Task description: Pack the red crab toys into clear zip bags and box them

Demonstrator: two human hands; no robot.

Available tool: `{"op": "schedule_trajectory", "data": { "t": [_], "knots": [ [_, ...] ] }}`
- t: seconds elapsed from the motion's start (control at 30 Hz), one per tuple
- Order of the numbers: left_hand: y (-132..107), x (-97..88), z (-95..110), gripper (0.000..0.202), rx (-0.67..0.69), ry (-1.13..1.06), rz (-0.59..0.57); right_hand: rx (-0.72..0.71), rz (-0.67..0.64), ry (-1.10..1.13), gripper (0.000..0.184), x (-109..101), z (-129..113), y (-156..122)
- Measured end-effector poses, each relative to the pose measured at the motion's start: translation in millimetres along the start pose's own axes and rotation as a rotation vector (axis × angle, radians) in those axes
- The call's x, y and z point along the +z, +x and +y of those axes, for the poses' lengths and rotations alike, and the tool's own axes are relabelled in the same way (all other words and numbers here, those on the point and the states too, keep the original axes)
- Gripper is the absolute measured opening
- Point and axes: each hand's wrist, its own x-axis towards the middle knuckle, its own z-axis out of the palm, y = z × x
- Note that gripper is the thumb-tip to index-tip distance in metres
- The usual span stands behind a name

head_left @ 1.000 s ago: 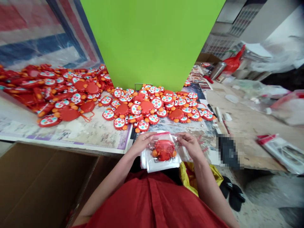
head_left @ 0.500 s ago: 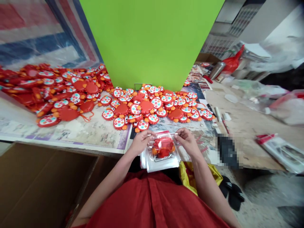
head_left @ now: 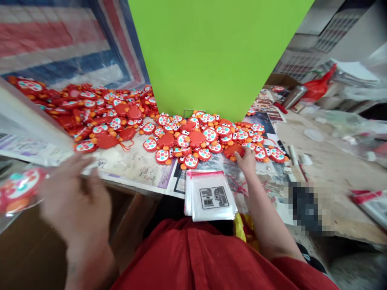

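Note:
My left hand [head_left: 77, 193] is blurred by motion at the left, over the open cardboard box [head_left: 27, 249]. A bagged crab toy [head_left: 18, 189] hangs just left of its fingertips; I cannot tell whether the fingers still touch it. My right hand [head_left: 246, 161] reaches forward and rests on a red crab toy [head_left: 234, 150] at the near edge of the crab toy pile [head_left: 193, 135], fingers curled over it. A stack of clear zip bags [head_left: 210, 195] with a barcode label lies at the table edge in front of me.
A second heap of crab toys [head_left: 87, 106] covers the table's left. A green panel [head_left: 217, 52] stands behind the piles. Markers [head_left: 294, 155], a steel flask [head_left: 292, 96] and plastic bags [head_left: 369, 201] lie at the right. A pixelated patch [head_left: 308, 207] sits near the edge.
Both hands left the bagged crab over the bag stack. The left hand swung it left over the box; the right hand reached forward onto a crab in the pile. The view shifted left.

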Motion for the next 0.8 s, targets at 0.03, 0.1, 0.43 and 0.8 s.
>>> {"op": "schedule_trajectory", "data": {
  "t": [0.03,0.1,0.43,0.8],
  "knots": [
    [-5,17.0,7,0.035,0.106,-0.007,-0.003,0.004,0.009,0.015,0.056,4,-1,-1],
    [-21,61.4,24,0.039,0.386,-0.101,-0.256,-0.006,0.031,0.064,0.064,9,-3,-5],
    [-102,167.1,54,0.088,0.885,-0.08,-1.148,0.066,-0.025,0.268,0.062,-7,-1,-37],
    [-74,193.7,75,0.022,0.668,-0.021,-0.891,0.115,-0.315,0.824,0.044,-66,-19,-76]
  ]
}}
